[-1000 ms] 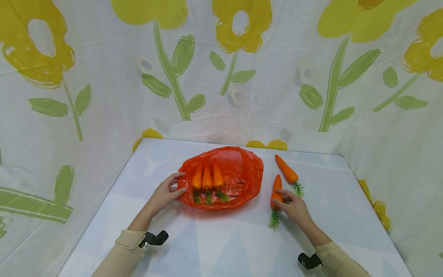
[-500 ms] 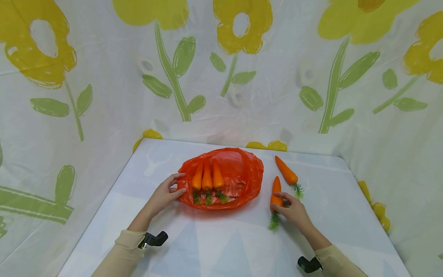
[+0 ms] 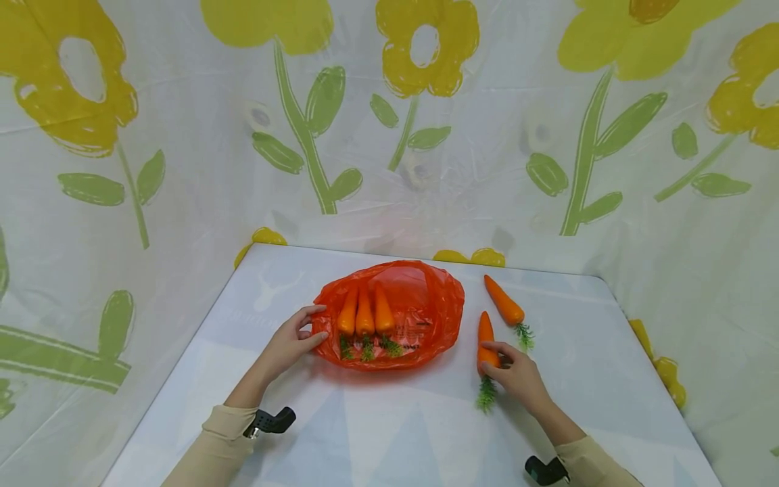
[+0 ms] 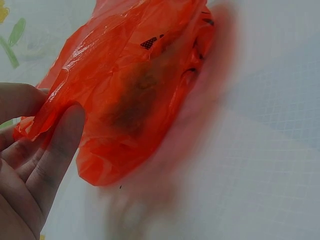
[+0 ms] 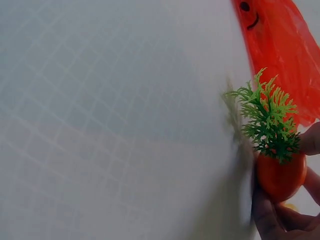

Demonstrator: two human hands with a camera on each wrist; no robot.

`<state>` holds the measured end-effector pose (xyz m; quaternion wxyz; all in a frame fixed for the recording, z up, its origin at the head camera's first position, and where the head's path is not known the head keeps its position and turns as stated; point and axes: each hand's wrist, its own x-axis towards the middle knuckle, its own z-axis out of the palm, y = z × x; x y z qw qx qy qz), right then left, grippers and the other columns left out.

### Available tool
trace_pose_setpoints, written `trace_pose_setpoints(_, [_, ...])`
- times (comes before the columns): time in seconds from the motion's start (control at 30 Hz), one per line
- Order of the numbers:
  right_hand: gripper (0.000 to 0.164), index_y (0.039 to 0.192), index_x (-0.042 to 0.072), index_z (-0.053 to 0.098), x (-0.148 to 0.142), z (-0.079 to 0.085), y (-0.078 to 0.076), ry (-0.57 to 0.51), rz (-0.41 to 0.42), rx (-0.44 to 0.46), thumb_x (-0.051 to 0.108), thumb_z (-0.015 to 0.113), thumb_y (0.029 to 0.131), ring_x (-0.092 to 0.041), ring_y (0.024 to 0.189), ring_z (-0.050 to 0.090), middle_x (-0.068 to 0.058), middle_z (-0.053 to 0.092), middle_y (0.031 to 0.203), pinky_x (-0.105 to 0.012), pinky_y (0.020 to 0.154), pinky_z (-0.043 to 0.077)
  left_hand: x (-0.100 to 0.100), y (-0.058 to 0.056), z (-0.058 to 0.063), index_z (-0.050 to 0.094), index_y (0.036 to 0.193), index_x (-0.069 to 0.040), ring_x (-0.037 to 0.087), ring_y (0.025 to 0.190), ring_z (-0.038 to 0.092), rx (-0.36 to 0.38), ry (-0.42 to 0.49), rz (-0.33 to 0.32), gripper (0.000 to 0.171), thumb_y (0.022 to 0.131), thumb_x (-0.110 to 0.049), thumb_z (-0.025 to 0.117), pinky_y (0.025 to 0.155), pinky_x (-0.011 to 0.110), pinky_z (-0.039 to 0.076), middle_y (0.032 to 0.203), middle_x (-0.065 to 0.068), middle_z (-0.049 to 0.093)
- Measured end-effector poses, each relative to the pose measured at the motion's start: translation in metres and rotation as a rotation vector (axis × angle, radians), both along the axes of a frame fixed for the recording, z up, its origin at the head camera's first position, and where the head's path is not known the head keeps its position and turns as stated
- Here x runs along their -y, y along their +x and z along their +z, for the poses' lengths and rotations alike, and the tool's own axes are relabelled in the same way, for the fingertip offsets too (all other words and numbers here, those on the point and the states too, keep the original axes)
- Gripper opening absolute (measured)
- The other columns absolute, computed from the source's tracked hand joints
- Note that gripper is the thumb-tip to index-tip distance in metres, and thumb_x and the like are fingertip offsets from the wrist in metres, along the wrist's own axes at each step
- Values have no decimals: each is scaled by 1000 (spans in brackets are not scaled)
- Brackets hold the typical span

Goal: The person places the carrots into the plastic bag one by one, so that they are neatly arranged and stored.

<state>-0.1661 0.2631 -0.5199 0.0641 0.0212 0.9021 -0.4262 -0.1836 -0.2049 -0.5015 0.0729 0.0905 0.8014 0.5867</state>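
A red plastic bag [image 3: 438, 304] lies spread open on the table, with three orange carrots [image 3: 364, 314] side by side inside it, green tops toward the person. My left hand [image 3: 292, 338] pinches the bag's left edge between thumb and fingers; the left wrist view shows the film [image 4: 135, 60] bunched there. To the right of the bag, my right hand [image 3: 520, 375] grips a carrot [image 3: 485, 335] near its thick end. In the right wrist view its leafy green top [image 5: 272, 120] points away from the fingers. Another carrot [image 3: 504, 301] lies just beyond that hand.
The white table [image 3: 389, 433] carries a pale triangle print. A curtain [image 3: 475, 189] with yellow flowers hangs round its back and sides. Black wrist cameras [image 3: 276, 419] sit on both forearms.
The carrot in my right hand has shifted slightly toward the person, its tip now lower in the head view. The left hand, the bag and the other carrots stay in place.
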Motion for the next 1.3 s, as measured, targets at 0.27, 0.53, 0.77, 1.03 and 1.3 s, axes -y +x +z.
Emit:
trace_pose_setpoints(0.27, [43,134,12,65,-7,2,1,12,-8,3,24,74,93,-33,110,61,-19,62,129,-43,91,57,0,0,-2,45,148,-9,28,96,71,7,5,0,57,97,-17,71,79,31,61,142,27,51])
trace_pose_setpoints(0.53, [45,135,12,65,-10,1,1,5,-18,9,24,73,93,-33,111,60,-19,61,131,-36,88,56,1,0,-1,45,148,-9,29,99,70,17,-1,6,58,97,-18,71,81,32,61,143,26,50])
trace_pose_setpoints(0.77, [43,135,11,65,-10,0,3,-14,-15,-24,24,73,95,-33,113,60,-18,60,135,-37,91,55,0,2,1,44,148,-9,29,98,71,9,8,4,58,97,-16,71,80,32,61,141,27,51])
trace_pose_setpoints(1.03, [42,135,11,65,-11,1,6,-43,-22,-82,22,73,95,-30,113,60,-16,60,136,-25,88,53,0,2,1,44,148,-8,29,98,71,16,16,2,58,97,-16,70,80,32,61,141,27,51])
trace_pose_setpoints(1.3, [42,135,11,65,-11,4,6,-67,-15,-128,21,72,95,-28,110,60,-14,60,135,-19,84,54,0,2,2,44,148,-6,26,94,72,3,22,-5,57,98,-13,70,78,30,61,140,28,51])
